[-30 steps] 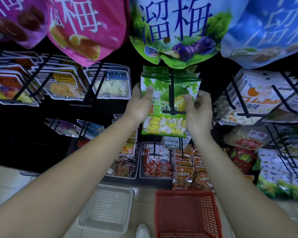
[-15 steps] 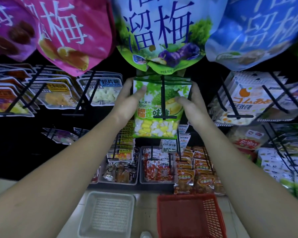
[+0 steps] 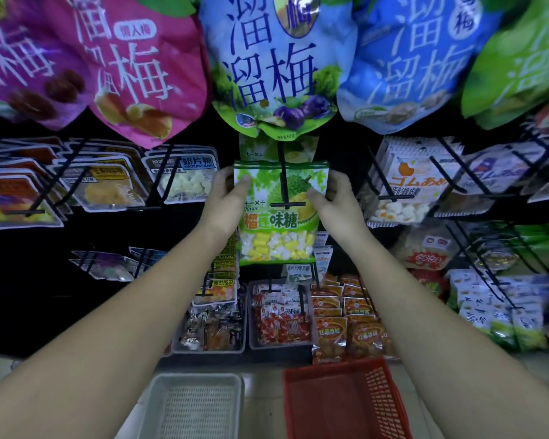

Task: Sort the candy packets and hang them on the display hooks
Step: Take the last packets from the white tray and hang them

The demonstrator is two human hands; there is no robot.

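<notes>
Left grip [image 3: 227, 198] & right grip [image 3: 335, 198] pinch top corners of green durian packet [image 3: 276, 223], which looks threaded on the centre hook [image 3: 284, 185] w/ like packets [image 3: 301, 150] behind, so nearly hung; red basket [image 3: 390, 391] shows no packets, so prob. near done.

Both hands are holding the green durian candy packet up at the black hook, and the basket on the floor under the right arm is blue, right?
Not quite: the basket is red, not blue, as the head view shows. The rest stands: the left hand and right hand hold the green durian candy packet at the black hook.
</notes>
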